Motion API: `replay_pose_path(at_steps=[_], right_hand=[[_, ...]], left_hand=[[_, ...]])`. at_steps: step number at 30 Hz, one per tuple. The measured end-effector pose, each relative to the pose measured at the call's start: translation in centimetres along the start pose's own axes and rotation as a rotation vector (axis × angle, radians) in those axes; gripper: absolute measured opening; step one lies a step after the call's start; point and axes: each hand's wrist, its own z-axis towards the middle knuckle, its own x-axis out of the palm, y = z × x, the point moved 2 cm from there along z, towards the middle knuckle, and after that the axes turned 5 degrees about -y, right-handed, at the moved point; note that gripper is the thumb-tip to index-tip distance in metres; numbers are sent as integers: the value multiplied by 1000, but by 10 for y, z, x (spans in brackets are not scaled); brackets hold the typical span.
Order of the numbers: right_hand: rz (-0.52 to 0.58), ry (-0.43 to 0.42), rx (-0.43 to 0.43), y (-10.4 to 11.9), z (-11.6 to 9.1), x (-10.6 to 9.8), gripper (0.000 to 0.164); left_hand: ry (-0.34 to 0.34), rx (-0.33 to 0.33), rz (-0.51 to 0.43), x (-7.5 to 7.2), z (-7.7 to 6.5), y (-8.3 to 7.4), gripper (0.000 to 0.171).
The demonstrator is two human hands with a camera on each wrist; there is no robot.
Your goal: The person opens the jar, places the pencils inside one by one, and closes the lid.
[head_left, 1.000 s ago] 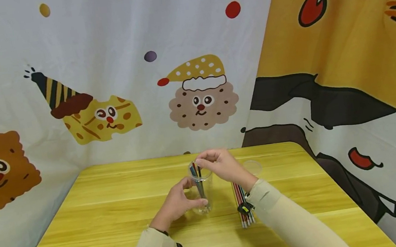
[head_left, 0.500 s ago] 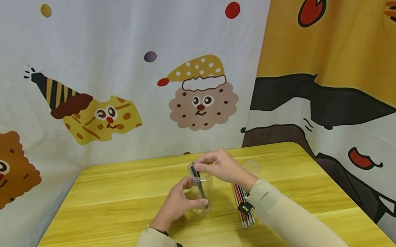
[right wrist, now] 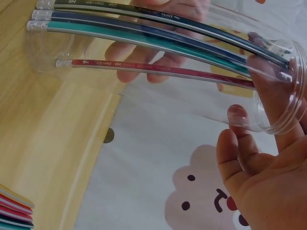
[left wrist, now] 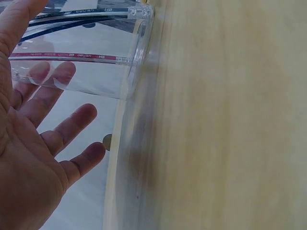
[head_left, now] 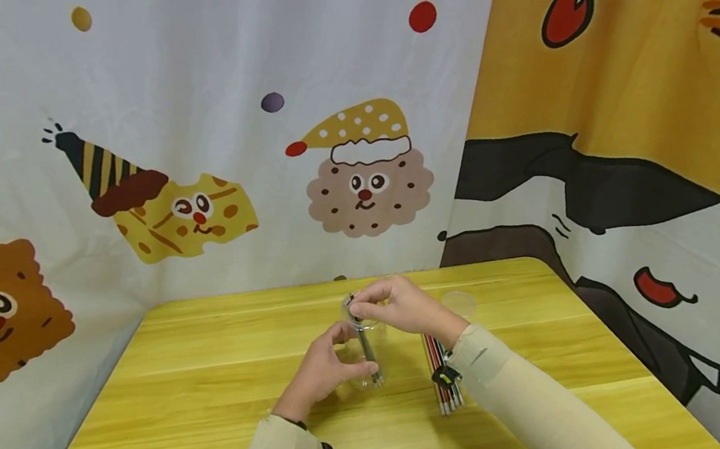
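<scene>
My left hand (head_left: 324, 370) grips a clear plastic jar (head_left: 380, 336) that stands upright on the table, fingers behind it and thumb across its front. Inside lean several pencils (head_left: 366, 347), eraser ends down. The right wrist view shows a teal pencil (right wrist: 120, 40) among dark ones, and a red pencil (right wrist: 158, 70) apart from them. At the jar's mouth, my right hand (head_left: 404, 305) pinches the pencils' upper ends, with a finger reaching inside the rim (right wrist: 297, 96). Its fingers hide most of the tips in the head view.
A bundle of pencils (head_left: 441, 393) lies on the wooden table (head_left: 174, 412) right of the jar, partly under my right forearm. Behind it rests a round clear lid (head_left: 460, 304). A printed cloth (head_left: 213, 70) hangs behind the table.
My right hand has shifted slightly left and down at the jar's mouth. The pencil tops have drawn closer together, and their lower ends have slid right. My left hand stays put.
</scene>
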Motion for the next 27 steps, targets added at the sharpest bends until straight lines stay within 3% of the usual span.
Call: replay_pose_path(at_steps=[6, 14, 22, 27], right_hand=[[8, 16, 2, 1, 1, 1, 19], [32, 68, 71, 6, 7, 3, 21], [24, 23, 198, 11, 8, 5, 21], [16, -21, 224, 13, 8, 9, 19]], left_hand=[[-9, -4, -8, -1, 1, 0, 59], [-12, -24, -5, -2, 0, 0, 69], [-7, -21, -18, -1, -1, 0, 72], [-4, -15, -26, 0, -1, 2, 69]])
